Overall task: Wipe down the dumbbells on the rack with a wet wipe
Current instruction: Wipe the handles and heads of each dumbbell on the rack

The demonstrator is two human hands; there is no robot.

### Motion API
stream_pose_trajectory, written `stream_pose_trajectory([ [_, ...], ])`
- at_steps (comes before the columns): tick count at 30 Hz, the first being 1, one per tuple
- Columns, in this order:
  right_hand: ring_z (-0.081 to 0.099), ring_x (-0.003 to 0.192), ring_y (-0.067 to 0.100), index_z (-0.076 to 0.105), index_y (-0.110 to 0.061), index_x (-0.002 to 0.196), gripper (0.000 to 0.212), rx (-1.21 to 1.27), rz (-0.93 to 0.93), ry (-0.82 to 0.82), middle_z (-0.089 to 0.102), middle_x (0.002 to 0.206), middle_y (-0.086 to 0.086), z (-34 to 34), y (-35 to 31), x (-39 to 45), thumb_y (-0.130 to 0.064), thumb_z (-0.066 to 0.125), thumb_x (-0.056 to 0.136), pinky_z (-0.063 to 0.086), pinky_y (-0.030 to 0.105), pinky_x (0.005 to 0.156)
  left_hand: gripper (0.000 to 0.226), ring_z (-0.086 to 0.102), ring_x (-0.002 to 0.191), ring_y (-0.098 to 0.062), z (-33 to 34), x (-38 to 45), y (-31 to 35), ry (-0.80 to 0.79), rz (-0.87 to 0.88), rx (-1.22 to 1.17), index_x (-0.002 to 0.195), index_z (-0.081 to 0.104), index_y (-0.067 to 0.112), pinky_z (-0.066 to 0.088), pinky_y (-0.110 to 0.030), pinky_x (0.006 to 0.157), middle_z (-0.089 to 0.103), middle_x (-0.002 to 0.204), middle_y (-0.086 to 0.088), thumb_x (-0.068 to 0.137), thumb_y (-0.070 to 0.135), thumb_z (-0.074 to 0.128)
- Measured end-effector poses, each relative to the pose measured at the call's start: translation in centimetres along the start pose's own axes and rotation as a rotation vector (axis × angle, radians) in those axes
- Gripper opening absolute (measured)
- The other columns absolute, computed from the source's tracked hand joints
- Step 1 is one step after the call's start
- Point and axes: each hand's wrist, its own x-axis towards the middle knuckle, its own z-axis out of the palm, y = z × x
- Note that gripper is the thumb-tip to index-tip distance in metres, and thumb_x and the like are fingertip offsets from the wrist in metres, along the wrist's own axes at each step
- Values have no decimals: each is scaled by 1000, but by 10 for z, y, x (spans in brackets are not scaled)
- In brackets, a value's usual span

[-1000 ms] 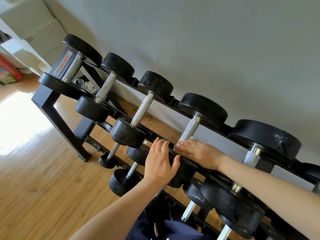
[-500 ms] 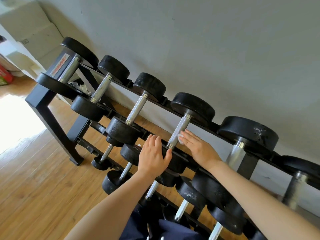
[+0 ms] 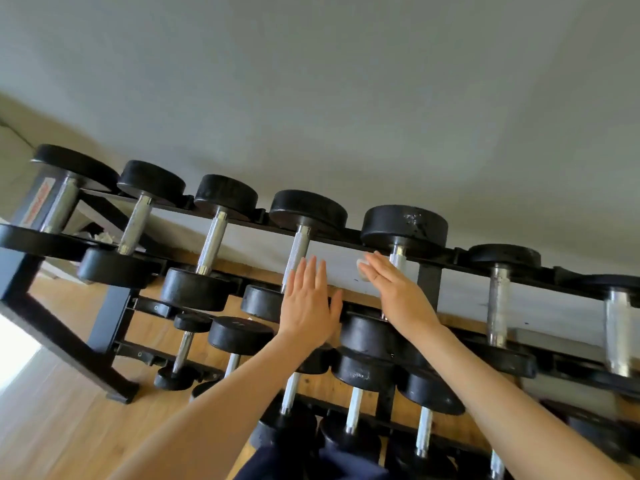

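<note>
Since the earlier frame both hands had lifted off the fourth dumbbell [image 3: 297, 252] of the top row. The left hand [image 3: 308, 301], which had rested on that dumbbell's near head, was now raised in front of its handle with fingers straight and together, holding nothing. The right hand [image 3: 394, 292], which had pressed the wipe [image 3: 363, 270] against the handle, had moved rightward to the gap before the fifth dumbbell [image 3: 401, 237]. Its fingers were straight too, with the small white wipe showing just past the fingertips; whether it was pinched or only lay under them could not be told. The view had also swung, so the rack [image 3: 104, 317] ran more level across the frame than before.

Each dumbbell on the rack lay with its long axis running from the near rail back toward the wall [image 3: 346, 98], one black head close to the person and the other against the wall. The wood floor [image 3: 52, 427] lay left of the rack.
</note>
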Motion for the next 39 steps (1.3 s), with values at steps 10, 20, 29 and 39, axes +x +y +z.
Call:
stream_pose_trajectory([
  [10, 39, 130, 31, 55, 1, 129, 58, -85, 323, 166, 49, 138, 18, -58, 8, -43, 25, 57, 75, 36, 49, 101, 72, -21, 147, -25, -11, 36, 47, -157, 336, 202, 152, -12, 6, -11, -36, 117, -19, 160, -12, 103, 50, 18],
  [20, 32, 138, 23, 39, -11, 143, 52, -104, 464, 127, 27, 155, 6, -71, 34, 27, 8, 40, 94, 29, 29, 109, 80, -16, 148, -27, -19, 83, 74, -206, 343, 338, 152, -13, 5, 0, -42, 120, -18, 160, -13, 101, 53, 25],
  [29, 28, 141, 26, 34, -3, 144, 53, -16, 434, 154, 29, 153, 13, -39, 64, 35, 5, 48, 94, 33, 38, 112, 88, -16, 148, -22, -7, 95, 81, -224, 241, 227, 151, -18, 8, -2, -38, 120, -19, 161, -8, 99, 56, 33],
  [39, 27, 140, 24, 39, -6, 143, 52, -136, 166, 118, 36, 149, 10, -34, 60, 41, -11, 56, 93, 23, 38, 113, 81, -14, 149, -21, -15, 101, 56, -261, 313, 294, 152, -14, 8, -4, -35, 121, -15, 162, -8, 101, 50, 32],
])
